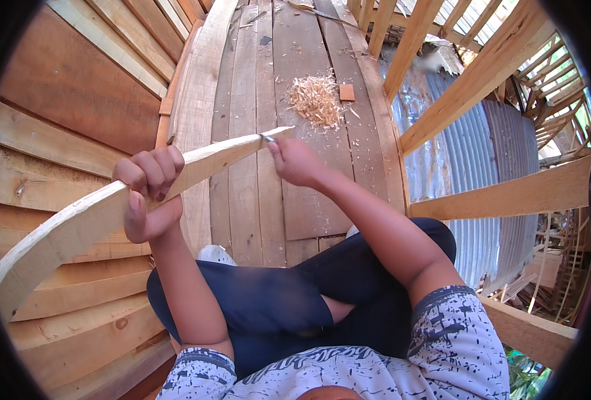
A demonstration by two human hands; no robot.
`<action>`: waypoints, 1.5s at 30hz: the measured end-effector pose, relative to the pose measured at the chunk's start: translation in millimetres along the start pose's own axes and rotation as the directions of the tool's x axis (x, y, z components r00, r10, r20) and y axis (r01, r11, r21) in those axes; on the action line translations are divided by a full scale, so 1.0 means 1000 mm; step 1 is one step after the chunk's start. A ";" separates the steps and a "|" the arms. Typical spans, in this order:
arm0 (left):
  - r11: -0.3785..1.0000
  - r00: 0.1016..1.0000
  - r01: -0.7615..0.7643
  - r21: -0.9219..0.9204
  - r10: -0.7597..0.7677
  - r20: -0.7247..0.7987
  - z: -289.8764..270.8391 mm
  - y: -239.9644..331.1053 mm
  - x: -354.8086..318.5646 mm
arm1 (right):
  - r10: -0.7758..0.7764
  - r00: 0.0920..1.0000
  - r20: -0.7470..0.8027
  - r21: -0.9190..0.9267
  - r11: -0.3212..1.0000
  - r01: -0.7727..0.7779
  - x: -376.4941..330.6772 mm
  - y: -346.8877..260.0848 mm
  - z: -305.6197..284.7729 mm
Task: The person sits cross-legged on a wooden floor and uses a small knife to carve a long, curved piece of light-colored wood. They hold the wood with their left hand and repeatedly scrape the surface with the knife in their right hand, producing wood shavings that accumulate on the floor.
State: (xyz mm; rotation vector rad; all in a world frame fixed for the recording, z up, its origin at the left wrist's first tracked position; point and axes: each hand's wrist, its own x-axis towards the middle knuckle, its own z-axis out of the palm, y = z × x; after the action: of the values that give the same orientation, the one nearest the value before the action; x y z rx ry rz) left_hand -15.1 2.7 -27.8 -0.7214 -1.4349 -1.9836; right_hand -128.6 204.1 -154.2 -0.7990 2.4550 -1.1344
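Note:
My left hand (149,190) grips a long pale wooden strip (69,230) near its middle, holding it slanted from lower left up to the right. The strip tapers to a thin tip (279,131). My right hand (295,160) pinches a small thin metal object, perhaps a nail (267,139), against the strip close to that tip. I sit with dark blue trousers over a floor of wooden planks (242,80).
A pile of wood shavings (315,100) and a small wooden block (347,93) lie on the planks ahead. A plank wall (62,87) rises on the left. Timber rails (482,73) and corrugated metal sheeting (469,153) are on the right, beyond the floor's edge.

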 end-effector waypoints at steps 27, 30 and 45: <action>0.996 0.959 -0.015 0.085 0.039 -0.280 0.024 0.004 0.002 | 0.068 0.997 0.023 -0.062 0.996 -0.067 0.002 -0.001 0.003; 0.998 0.972 -0.014 0.062 0.028 -0.234 0.028 0.000 0.004 | 0.117 0.993 0.007 -0.034 0.993 -0.116 0.008 0.028 0.008; 0.997 0.982 -0.030 0.068 0.042 -0.186 0.022 0.002 0.005 | 0.151 0.988 0.037 -0.113 0.983 -0.146 0.010 0.031 0.002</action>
State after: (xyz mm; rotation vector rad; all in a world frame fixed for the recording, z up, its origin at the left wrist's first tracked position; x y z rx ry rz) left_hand -15.1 22.5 -16.9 -0.5142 -1.3580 -1.9132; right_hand -146.9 213.1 -180.0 -0.6510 2.5097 -0.9247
